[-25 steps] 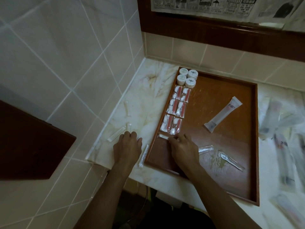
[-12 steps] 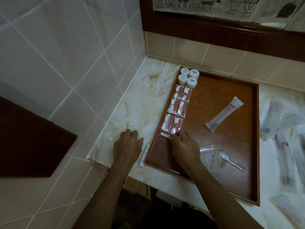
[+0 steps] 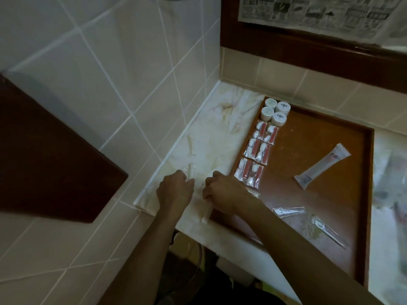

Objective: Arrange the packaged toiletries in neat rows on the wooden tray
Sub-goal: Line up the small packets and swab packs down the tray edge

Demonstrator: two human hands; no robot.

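1. Marble counter in a tiled corner carries the wooden tray; both hands work on the bare stone just left of the tray's near-left corner.
2. Right hand curls over a slim clear packet. Only the packet's near end shows below the knuckles, so I judge it pinched, though the fingertips are hidden.
3. That packet's long axis runs roughly parallel to the tray's left rim, just outside it, so it likely needs only a short carry rightward, with little turning.
4. Left hand curls at a second slim packet; whether it truly holds it I cannot tell.
5. Further out, a third packet lies loose on the stone, nearer the left hand.
6. On the tray, round jars and red sachets form a double column along the left rim.
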